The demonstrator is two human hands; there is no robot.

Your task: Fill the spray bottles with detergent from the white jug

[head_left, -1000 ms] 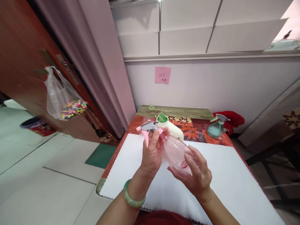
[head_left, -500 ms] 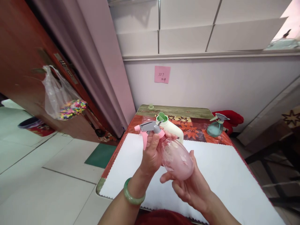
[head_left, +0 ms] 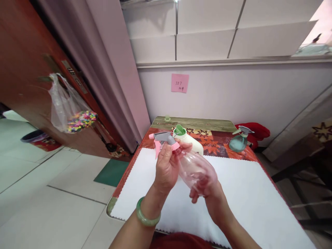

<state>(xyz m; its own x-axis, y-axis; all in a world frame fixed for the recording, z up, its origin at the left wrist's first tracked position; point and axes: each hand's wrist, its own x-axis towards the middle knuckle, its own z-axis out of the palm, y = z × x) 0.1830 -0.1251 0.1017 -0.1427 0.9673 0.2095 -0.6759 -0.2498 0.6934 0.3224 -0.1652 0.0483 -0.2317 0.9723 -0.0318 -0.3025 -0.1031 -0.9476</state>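
I hold a clear pink spray bottle (head_left: 195, 168) tilted above a white cloth (head_left: 241, 197) on the table. My left hand (head_left: 166, 167), with a green bangle on the wrist, is closed around the bottle's neck just below the pink and grey trigger head (head_left: 163, 138). My right hand (head_left: 207, 193) cups the bottle's round base from underneath, fingers wrapped round it. Behind the trigger head stands a cream jug with a green cap (head_left: 187, 140).
A teal spray bottle (head_left: 239, 141) stands at the table's far right, with a red cloth (head_left: 256, 131) behind it. A small green cap (head_left: 167, 118) lies at the far edge. A bag of coloured beads (head_left: 71, 112) hangs on the door at left. A pink note (head_left: 180, 83) is on the wall.
My right hand has slid from the top side of the bottle to under its base. The bottle has turned and the trigger head has moved slightly left and up.
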